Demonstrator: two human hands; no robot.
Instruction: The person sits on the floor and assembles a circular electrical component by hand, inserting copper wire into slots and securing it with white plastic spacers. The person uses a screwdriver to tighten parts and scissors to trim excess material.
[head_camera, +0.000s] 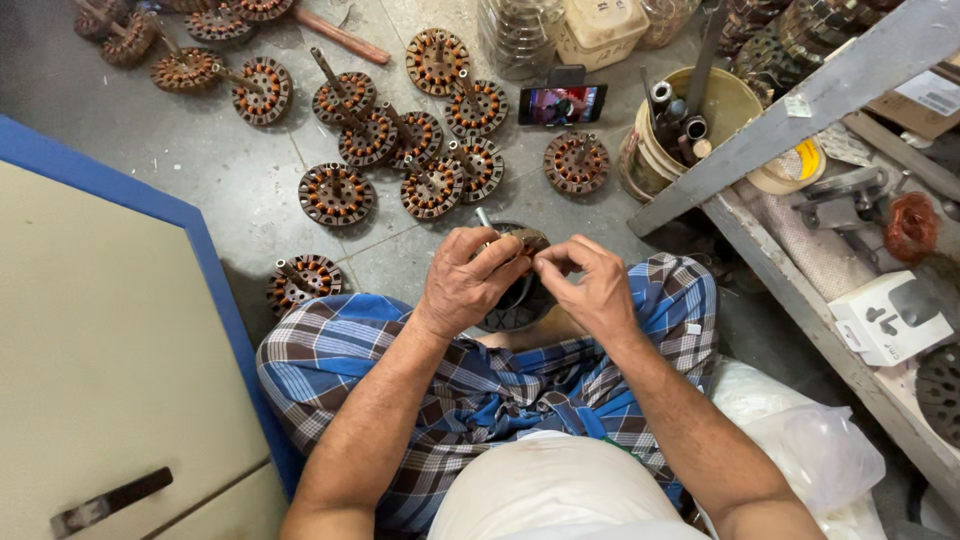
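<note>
Centrally, a round wound stator (515, 290) sits on the person's lap, just above the checked blue cloth (500, 385), mostly hidden by both hands; the left hand (465, 283) curls closed over its left rim, fingers wrapped across the top; the right hand (590, 283) touches its right edge, thumb and forefinger pinched together on something too small to make out, remaining fingers bent; a short metal shaft (484, 216) pokes out at 12 o'clock of the stator. Outward: at 9 o'clock of the hands, one loose stator (303, 281) lies on the grey floor (220, 160); at 11 to 12 o'clock, a cluster of similar stators (410, 140) with copper windings, some touching each other; at 12 o'clock, a phone (562, 104) propped upright with its screen lit; at 1 o'clock, a yellowish bucket (690, 125) holding tubes and tools; at 2 to 3 o'clock, a grey slanted shelf frame (800, 110) with a white box (888, 318) and a copper wire coil (911, 226); at 4 o'clock, a white plastic bag (800, 440); at 8 o'clock, a cream cabinet with blue edge (120, 350).
</note>
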